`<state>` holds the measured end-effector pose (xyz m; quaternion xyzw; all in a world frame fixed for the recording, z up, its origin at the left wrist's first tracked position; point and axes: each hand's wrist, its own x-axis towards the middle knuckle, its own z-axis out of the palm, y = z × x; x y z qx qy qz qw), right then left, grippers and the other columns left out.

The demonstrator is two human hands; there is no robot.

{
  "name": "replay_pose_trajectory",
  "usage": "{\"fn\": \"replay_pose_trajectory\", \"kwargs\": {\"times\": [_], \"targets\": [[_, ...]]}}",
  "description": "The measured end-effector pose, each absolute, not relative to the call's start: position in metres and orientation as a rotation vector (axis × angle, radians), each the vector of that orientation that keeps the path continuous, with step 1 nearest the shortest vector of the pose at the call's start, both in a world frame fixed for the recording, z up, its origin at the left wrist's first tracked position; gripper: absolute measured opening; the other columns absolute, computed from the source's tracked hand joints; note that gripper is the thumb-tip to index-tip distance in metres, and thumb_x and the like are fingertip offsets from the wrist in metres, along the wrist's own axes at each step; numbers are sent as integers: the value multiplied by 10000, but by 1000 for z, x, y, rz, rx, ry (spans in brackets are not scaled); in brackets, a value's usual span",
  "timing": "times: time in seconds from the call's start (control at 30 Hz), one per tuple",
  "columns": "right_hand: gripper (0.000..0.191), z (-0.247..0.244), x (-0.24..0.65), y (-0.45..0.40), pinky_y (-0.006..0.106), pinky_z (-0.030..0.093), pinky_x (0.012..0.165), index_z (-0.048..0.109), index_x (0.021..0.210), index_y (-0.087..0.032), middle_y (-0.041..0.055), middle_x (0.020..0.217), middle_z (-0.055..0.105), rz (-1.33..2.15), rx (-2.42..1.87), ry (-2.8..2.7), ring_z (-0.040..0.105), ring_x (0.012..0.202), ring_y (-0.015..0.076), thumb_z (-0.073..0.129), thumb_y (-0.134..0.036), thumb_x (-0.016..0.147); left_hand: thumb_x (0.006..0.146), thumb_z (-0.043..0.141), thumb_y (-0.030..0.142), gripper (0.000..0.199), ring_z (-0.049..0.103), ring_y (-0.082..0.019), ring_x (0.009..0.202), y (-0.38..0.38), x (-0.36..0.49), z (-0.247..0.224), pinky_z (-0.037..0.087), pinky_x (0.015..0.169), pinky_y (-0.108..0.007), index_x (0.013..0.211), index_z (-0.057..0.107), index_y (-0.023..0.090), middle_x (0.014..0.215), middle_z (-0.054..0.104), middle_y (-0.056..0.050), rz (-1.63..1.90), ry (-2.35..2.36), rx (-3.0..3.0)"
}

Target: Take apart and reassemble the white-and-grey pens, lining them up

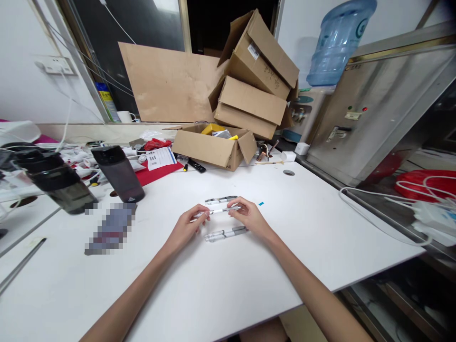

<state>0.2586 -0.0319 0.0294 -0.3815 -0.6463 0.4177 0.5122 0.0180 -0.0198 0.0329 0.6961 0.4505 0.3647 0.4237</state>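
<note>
A slim white pen is held roughly level between my two hands, just above the white tabletop. My left hand pinches its left end between thumb and fingers. At the other end, my right hand has its fingertips closed on the greyish part. Behind the held pen lies a clear-and-black pen, partly covered by my right fingers. Nearer to me rest more clear-and-white pens, close together, their right ends just under my right hand. Whether the held pen is whole or in parts is too small to tell.
A small blue piece lies right of my hands. An open cardboard box stands at the back, near a black remote. Two dark bottles stand at the left by clutter. A white cable loops over the right edge.
</note>
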Motion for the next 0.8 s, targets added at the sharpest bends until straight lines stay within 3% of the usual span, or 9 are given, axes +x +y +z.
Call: {"fn": "replay_pose_trajectory", "kwargs": {"times": [0.67, 0.8], "targets": [[213, 29, 258, -32, 316, 538, 804, 699, 994, -226, 41, 1049, 693, 1058, -938, -1531, 697, 857, 178, 702, -398, 869, 904, 586, 545, 346, 521, -162, 645, -22, 19, 38, 381, 540, -244, 947, 695, 220, 843, 691, -26, 907, 1113, 1787], [280, 26, 257, -31, 287, 514, 696, 687, 990, -217, 12, 856, 690, 1071, -964, -1508, 644, 689, 143, 687, -473, 876, 896, 585, 551, 361, 513, -157, 619, -22, 20, 39, 382, 538, -248, 916, 704, 212, 848, 704, -36, 919, 1107, 1813]]}}
